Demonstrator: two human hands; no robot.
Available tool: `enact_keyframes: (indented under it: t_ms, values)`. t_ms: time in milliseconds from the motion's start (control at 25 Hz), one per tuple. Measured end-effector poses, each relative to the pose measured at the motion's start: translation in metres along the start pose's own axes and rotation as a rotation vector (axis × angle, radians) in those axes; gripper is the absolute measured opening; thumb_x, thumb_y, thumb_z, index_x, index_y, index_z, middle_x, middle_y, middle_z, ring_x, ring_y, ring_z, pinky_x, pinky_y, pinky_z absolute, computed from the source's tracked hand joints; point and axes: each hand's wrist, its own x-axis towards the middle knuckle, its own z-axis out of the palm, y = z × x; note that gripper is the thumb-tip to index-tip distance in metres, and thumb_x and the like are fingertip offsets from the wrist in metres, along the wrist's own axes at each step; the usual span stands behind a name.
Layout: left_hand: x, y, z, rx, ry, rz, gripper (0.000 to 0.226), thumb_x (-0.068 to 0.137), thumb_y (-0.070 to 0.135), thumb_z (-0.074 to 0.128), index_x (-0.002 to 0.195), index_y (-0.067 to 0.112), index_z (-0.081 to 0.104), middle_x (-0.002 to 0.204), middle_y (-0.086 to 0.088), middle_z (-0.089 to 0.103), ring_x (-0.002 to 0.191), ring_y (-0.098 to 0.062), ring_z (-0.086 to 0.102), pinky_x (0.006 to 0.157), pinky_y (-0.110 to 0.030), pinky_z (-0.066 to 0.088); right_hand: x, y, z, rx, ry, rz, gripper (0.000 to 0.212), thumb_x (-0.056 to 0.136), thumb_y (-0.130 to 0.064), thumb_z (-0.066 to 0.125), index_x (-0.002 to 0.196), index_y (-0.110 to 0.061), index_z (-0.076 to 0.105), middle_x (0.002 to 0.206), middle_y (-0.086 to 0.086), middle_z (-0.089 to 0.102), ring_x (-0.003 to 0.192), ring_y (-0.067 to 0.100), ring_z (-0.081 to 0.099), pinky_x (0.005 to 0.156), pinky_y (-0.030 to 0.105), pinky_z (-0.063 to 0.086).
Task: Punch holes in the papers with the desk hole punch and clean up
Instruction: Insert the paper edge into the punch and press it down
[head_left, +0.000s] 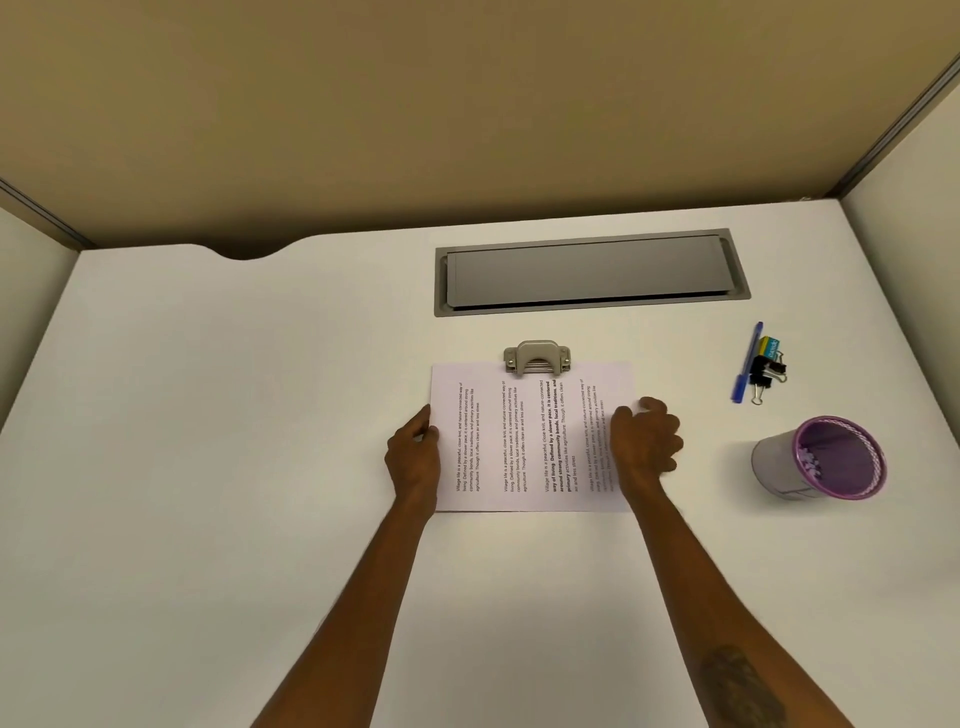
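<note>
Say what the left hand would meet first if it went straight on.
Probably the grey hatch; the left hand, gripping the edge of the papers, points just left of the hole punch.

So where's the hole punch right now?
Head view, desk centre: the punch sits over the far edge of the papers, just in front of the grey hatch.

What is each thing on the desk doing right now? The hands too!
Metal desk hole punch: not being pressed.
White printed papers: flat, far edge in the punch.
Left hand: grips papers' left edge.
Right hand: holds papers' right edge.
Purple mesh cup: upright, paper bits inside.
Blue pen: lying flat.
Black binder clips: lying beside pen.
Grey desk flap: closed.
</note>
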Motion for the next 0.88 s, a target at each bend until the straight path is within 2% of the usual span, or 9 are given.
enact_keyframes:
  t_ms: [160, 280, 440, 560, 640, 760, 880]
  values:
    - [0.0, -0.004, 0.0, 0.045, -0.001, 0.036, 0.042, 0.095, 0.004, 0.051, 0.134, 0.017, 0.059, 0.134, -0.001, 0.063, 0.103, -0.01, 0.056, 0.096, -0.022, 0.042, -0.002, 0.002, -0.002, 0.018, -0.01, -0.054, 0.039, 0.094, -0.021, 0.052, 0.133, -0.016, 0.054, 0.139, 0.011, 0.044, 0.128, 0.036, 0.044, 0.106, 0.051, 0.038]
    - [-0.001, -0.006, 0.002, 0.045, 0.019, 0.051, 0.042, 0.096, 0.002, 0.052, 0.134, 0.015, 0.059, 0.135, -0.003, 0.062, 0.105, -0.011, 0.057, 0.095, -0.021, 0.042, 0.001, 0.006, -0.005, 0.058, -0.012, -0.077, 0.041, 0.093, -0.017, 0.052, 0.134, -0.012, 0.052, 0.138, 0.012, 0.05, 0.126, 0.035, 0.049, 0.106, 0.05, 0.041]
    - [-0.002, -0.006, 0.004, 0.046, 0.036, 0.059, 0.04, 0.096, 0.001, 0.053, 0.134, 0.013, 0.06, 0.134, -0.007, 0.063, 0.115, -0.022, 0.061, 0.1, -0.025, 0.044, 0.007, 0.009, -0.007, 0.056, -0.005, -0.075, 0.039, 0.091, -0.014, 0.052, 0.129, -0.01, 0.058, 0.131, 0.014, 0.059, 0.118, 0.035, 0.056, 0.101, 0.045, 0.047]
    - [-0.002, -0.005, 0.004, 0.058, 0.044, 0.062, 0.04, 0.096, 0.001, 0.053, 0.134, 0.012, 0.06, 0.133, -0.008, 0.063, 0.116, -0.025, 0.062, 0.1, -0.027, 0.044, 0.006, 0.009, -0.007, -0.001, 0.006, -0.081, 0.034, 0.091, -0.017, 0.053, 0.125, -0.015, 0.06, 0.127, 0.009, 0.063, 0.117, 0.034, 0.056, 0.101, 0.048, 0.042]
    - [-0.002, -0.004, 0.004, 0.057, 0.041, 0.063, 0.04, 0.096, 0.001, 0.054, 0.134, 0.012, 0.06, 0.132, -0.008, 0.063, 0.115, -0.024, 0.062, 0.098, -0.024, 0.044, 0.005, 0.012, -0.008, -0.033, 0.005, -0.114, 0.033, 0.093, -0.02, 0.055, 0.126, -0.018, 0.059, 0.129, 0.008, 0.062, 0.117, 0.033, 0.057, 0.101, 0.049, 0.042]
    - [-0.002, -0.003, 0.003, 0.035, 0.035, 0.059, 0.04, 0.095, 0.001, 0.054, 0.133, 0.011, 0.06, 0.134, -0.007, 0.063, 0.117, -0.022, 0.061, 0.096, -0.02, 0.042, 0.007, 0.017, -0.014, 0.006, 0.019, -0.178, 0.033, 0.094, -0.014, 0.055, 0.125, -0.017, 0.062, 0.128, 0.009, 0.065, 0.114, 0.031, 0.061, 0.097, 0.042, 0.048]
    - [-0.003, 0.0, 0.003, 0.03, 0.043, 0.045, 0.038, 0.095, 0.005, 0.056, 0.132, 0.013, 0.061, 0.132, -0.006, 0.065, 0.114, -0.02, 0.062, 0.1, -0.023, 0.044, 0.008, 0.02, -0.019, 0.039, 0.015, -0.211, 0.031, 0.095, -0.012, 0.056, 0.125, -0.015, 0.065, 0.128, 0.009, 0.066, 0.114, 0.031, 0.062, 0.101, 0.042, 0.048]
